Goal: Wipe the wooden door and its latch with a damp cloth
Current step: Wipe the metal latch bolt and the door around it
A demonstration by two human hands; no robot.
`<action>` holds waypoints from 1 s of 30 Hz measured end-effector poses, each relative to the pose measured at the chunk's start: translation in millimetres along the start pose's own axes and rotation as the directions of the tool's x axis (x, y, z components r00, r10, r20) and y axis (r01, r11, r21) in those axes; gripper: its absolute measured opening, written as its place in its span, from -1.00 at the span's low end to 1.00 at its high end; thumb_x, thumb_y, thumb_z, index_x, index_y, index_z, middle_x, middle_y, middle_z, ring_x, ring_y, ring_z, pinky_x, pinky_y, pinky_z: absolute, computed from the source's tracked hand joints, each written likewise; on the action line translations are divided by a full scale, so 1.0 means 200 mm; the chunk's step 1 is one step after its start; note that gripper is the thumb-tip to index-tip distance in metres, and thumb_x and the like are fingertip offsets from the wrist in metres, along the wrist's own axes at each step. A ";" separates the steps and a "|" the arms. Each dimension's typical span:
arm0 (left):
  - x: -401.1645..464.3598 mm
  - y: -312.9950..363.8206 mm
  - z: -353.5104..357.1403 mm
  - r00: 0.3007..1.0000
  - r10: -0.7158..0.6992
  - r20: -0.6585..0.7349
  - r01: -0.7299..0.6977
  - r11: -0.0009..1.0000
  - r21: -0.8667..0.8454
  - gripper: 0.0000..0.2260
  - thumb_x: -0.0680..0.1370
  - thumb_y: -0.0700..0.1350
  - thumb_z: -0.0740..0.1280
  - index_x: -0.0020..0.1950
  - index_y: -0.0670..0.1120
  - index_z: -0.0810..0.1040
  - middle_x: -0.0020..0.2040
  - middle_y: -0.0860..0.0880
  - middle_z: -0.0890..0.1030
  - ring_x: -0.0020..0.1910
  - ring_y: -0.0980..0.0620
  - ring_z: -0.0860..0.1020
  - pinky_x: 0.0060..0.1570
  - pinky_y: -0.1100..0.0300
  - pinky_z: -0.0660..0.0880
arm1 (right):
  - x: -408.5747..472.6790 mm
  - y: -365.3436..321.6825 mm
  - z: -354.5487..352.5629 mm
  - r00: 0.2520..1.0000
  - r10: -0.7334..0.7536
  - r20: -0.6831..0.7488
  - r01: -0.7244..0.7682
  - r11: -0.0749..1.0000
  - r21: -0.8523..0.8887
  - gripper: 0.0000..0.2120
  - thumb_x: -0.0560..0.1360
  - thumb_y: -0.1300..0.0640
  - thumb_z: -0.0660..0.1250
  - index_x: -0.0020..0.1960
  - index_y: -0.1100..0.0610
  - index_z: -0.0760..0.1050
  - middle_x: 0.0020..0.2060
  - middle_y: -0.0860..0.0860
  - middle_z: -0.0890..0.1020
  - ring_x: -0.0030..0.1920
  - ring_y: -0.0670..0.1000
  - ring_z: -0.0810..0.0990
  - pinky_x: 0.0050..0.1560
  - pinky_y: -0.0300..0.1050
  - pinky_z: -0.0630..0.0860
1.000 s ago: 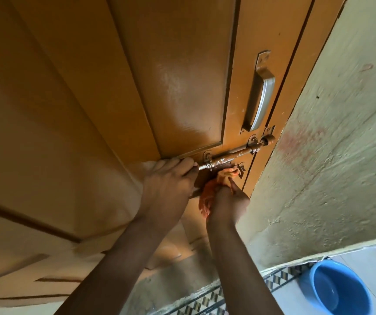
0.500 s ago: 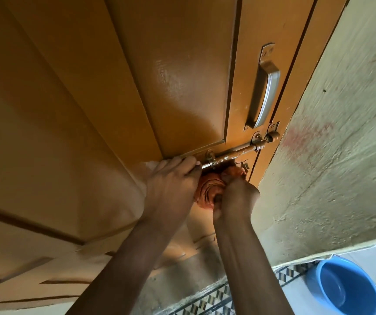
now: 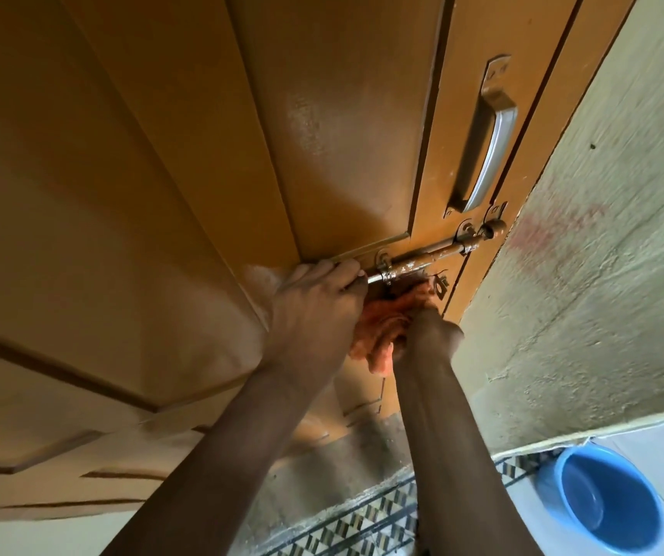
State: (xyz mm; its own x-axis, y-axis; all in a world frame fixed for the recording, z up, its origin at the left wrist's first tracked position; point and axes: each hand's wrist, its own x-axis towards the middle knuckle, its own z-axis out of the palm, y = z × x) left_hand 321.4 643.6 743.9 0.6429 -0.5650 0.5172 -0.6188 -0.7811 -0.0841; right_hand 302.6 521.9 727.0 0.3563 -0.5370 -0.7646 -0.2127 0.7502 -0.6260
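**Cloth under the bolt, left hand on the latch**

The orange-brown panelled wooden door fills your view, with rough plaster wall to its right. Near right sits a round blue plastic basin. The rusty metal sliding latch lies below the door's steel pull handle. Your left hand curls round the latch's left end. Your right hand clutches the crumpled orange cloth, pressed just beneath the bolt.
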 end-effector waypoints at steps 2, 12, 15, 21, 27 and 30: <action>0.00 0.00 0.00 1.000 0.011 -0.010 -0.011 1.000 -0.005 -0.89 0.53 -0.20 0.46 0.00 -0.07 0.76 -0.10 -0.01 0.63 -0.12 -0.08 0.58 -0.15 0.05 0.48 | 0.00 -0.02 0.01 1.000 0.000 0.004 0.000 1.000 0.029 -0.72 0.57 0.40 0.20 0.26 0.32 0.49 0.13 0.15 0.61 0.05 0.18 0.67 -0.01 -0.10 0.54; 0.00 0.00 -0.02 0.999 0.036 -0.012 -0.037 0.999 -0.018 -0.73 0.56 -0.16 0.26 0.03 -0.08 0.76 -0.07 -0.03 0.66 -0.08 -0.08 0.60 -0.12 0.06 0.49 | -0.05 -0.01 -0.07 0.999 -0.040 -0.021 0.040 0.999 -0.030 -0.84 0.59 0.39 0.20 0.13 0.29 0.49 0.07 0.22 0.61 -0.01 0.14 0.63 0.10 0.06 0.58; 0.00 0.00 -0.02 0.999 0.037 -0.012 -0.038 0.999 -0.024 -0.72 0.56 -0.16 0.24 0.03 -0.09 0.76 -0.05 -0.02 0.67 -0.08 -0.08 0.62 -0.13 0.07 0.51 | -0.06 -0.06 -0.02 0.999 -0.028 0.028 0.026 0.997 0.072 -0.72 0.57 0.40 0.22 0.27 0.30 0.44 0.17 0.21 0.60 0.06 0.20 0.66 0.07 0.05 0.66; -0.01 -0.01 0.00 0.998 0.032 -0.050 -0.032 0.999 0.002 -0.88 0.53 -0.18 0.43 -0.01 -0.08 0.76 -0.12 -0.01 0.64 -0.12 -0.07 0.58 -0.15 0.07 0.43 | -0.06 -0.04 -0.08 0.981 -0.122 0.149 0.101 0.984 0.144 -0.80 0.43 0.46 0.26 -0.25 0.23 0.55 -0.33 0.11 0.62 -0.50 0.03 0.63 -0.48 -0.21 0.56; 0.00 -0.02 0.02 0.998 0.043 -0.055 -0.042 0.999 0.020 -0.91 0.55 -0.21 0.44 -0.02 -0.07 0.74 -0.10 -0.03 0.63 -0.11 -0.11 0.58 -0.15 0.03 0.44 | 0.05 0.07 -0.08 0.997 -0.031 0.065 0.029 0.999 0.042 -0.81 0.47 0.45 0.22 -0.14 0.24 0.55 -0.07 0.23 0.69 -0.15 0.17 0.72 -0.15 -0.01 0.69; -0.01 -0.02 0.02 0.998 0.042 -0.043 -0.042 0.999 0.007 -0.90 0.53 -0.21 0.44 0.00 -0.08 0.73 -0.09 -0.04 0.63 -0.10 -0.12 0.58 -0.15 0.03 0.46 | 0.05 0.12 -0.08 0.998 0.001 0.056 0.000 1.000 -0.021 -0.83 0.51 0.45 0.23 -0.14 0.24 0.52 -0.17 0.14 0.66 -0.19 0.11 0.69 -0.28 -0.10 0.59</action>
State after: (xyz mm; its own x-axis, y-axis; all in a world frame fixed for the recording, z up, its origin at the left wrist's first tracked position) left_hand 323.5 646.4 740.0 0.5962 -0.5852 0.5496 -0.6418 -0.7587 -0.1117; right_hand 286.1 527.5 701.1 0.4060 -0.5136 -0.7559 -0.2318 0.7422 -0.6288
